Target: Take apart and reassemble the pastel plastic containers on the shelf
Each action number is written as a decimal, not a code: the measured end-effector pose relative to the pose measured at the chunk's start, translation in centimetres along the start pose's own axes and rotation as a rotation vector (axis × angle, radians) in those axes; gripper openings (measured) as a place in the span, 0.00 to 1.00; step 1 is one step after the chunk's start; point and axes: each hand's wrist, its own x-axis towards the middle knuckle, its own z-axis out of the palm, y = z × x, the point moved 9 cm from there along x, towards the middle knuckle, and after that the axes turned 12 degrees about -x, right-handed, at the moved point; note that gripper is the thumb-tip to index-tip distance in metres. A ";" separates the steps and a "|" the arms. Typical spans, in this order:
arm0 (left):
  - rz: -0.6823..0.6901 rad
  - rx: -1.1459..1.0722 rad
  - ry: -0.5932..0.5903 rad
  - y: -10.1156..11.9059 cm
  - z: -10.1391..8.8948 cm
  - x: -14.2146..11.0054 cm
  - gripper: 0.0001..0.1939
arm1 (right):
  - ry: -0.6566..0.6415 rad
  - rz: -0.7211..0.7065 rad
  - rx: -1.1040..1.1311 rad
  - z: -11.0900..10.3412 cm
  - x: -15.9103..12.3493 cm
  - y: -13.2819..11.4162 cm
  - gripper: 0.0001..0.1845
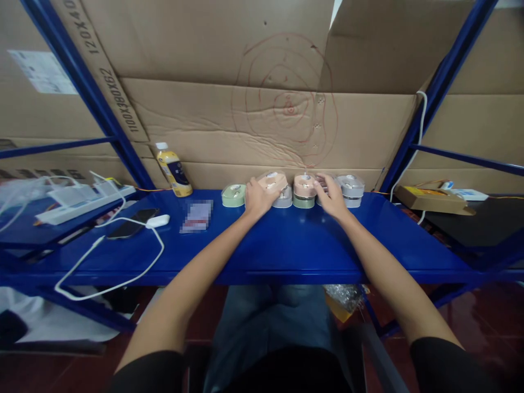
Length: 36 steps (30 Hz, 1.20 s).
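Note:
A row of small rounded boxes with clear lids stands along the back of the blue shelf. My left hand (257, 198) is closed on a beige-pink box (275, 181), which is tilted over a grey box (283, 197). At the left end sits a single green box (234, 195). Another pink box (304, 184) rests on a green box (304, 201). Beside that stack, my right hand (332, 197) curls its fingers around a small lidded box, mostly hidden behind them. Grey boxes (351, 185) are stacked just right of it.
A yellow drink bottle (175, 170) stands at the back left, near a blurred-out flat item (197, 216). Farther left lie a phone (133, 222), white cables and a power strip (84, 203). An open cardboard box (434, 200) is at the right. Cardboard (196, 114) walls the back.

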 end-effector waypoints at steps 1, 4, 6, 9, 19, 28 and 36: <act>-0.014 0.062 0.026 0.4 0.8 0.8 0.45 | 0.024 0.009 -0.017 -0.4 0.1 0.3 0.34; -0.029 0.190 0.068 1.7 3.6 2.1 0.43 | 0.019 -0.001 -0.041 -0.5 0.1 0.6 0.31; -0.063 0.235 0.079 1.9 5.4 2.2 0.44 | -0.006 -0.011 -0.039 -0.2 0.0 0.5 0.30; -0.054 0.278 0.053 2.4 7.3 1.7 0.45 | -0.014 -0.021 -0.044 -0.1 0.0 0.2 0.29; 0.180 0.527 -0.087 0.5 2.9 1.4 0.32 | -0.017 -0.047 -0.071 -0.1 -0.2 -0.3 0.29; 0.211 0.698 -0.320 -2.1 0.1 -4.8 0.32 | -0.057 -0.036 -0.089 0.7 -0.3 0.1 0.25; 0.458 0.079 -0.616 1.5 -2.1 -11.3 0.27 | -0.436 -0.316 0.016 4.8 -3.9 -7.1 0.44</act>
